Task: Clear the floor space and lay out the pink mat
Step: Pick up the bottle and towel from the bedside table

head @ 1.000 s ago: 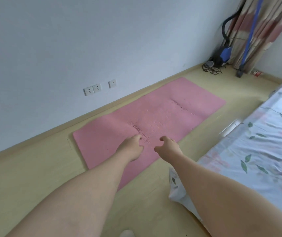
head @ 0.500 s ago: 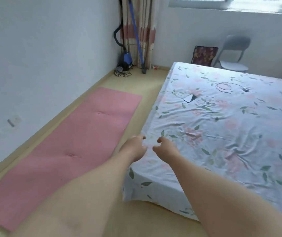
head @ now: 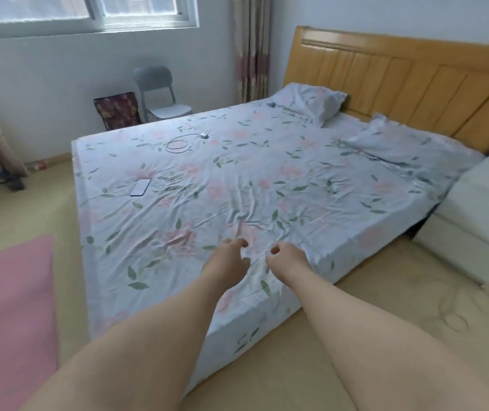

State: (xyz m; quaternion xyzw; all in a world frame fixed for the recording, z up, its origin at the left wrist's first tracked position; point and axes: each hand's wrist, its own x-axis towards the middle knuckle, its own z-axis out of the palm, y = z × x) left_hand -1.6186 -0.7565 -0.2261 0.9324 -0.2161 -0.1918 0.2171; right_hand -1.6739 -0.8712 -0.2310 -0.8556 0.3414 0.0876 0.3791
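Both hands are empty, fingers loosely curled with a narrow gap between thumb and fingertips, gripping nothing. Left hand [head: 228, 262] and right hand [head: 287, 261] reach forward side by side at the centre of the view, held above the near corner of a bed [head: 267, 179] covered in a pale floral sheet.

At nine o'clock, cut off by the left edge, the pink mat [head: 9, 307] lies flat on the tan floor [head: 385, 307], just beside the bed's left side. Only one end shows, so whether it lies smooth along its whole length cannot be told.

On the sheet at eleven o'clock rest a phone [head: 140, 187] and, further back, a coiled cable [head: 179, 144]. A grey chair [head: 160, 93] stands beyond, at twelve o'clock, under the window. A white bedside cabinet [head: 474, 221] sits at three o'clock.

Judging from this, the mat seems laid out already. The risk is that, with the gaze on the bed, a foot catches the mat's edge and rucks or shifts it.
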